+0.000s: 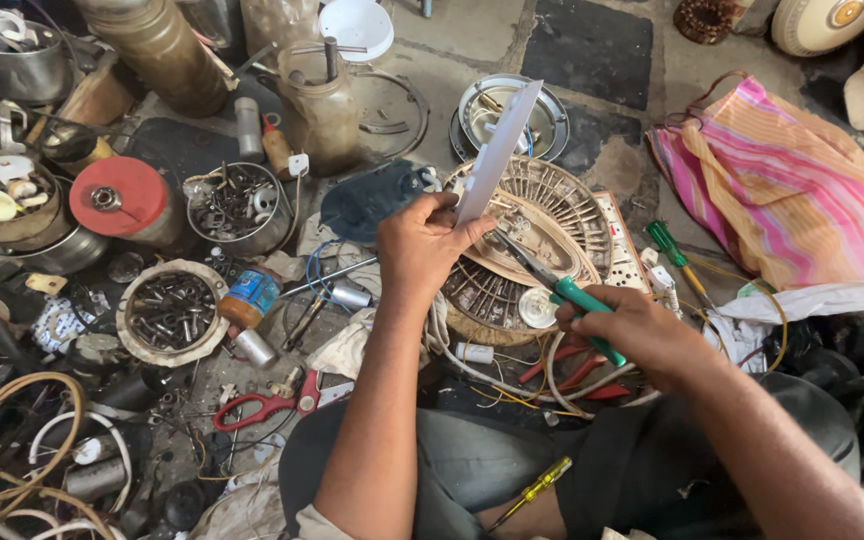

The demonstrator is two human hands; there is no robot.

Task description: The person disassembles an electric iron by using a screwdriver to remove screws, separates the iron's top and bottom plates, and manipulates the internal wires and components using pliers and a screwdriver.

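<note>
Pink striped bag [777,185] at two o'clock, beyond the round fan grille [537,225] at centre. Left hand [422,245] pinches a white plastic strip [497,150], which rises toward twelve above the fingers. Right hand [642,330], at four o'clock, grips green-handled scissors [562,290], blades apparently at the strip's base. Red scissors [267,405] lie at eight; clutter crowds the nine-o'clock edge.

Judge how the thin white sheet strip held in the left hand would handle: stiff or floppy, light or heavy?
The thin white sheet strip probably is fairly stiff: pinched only at its lower end by the left hand, it stands up straight without drooping. It looks light, since the fingers alone support it. Being so thin, it would likely flex or crease if pushed.
</note>
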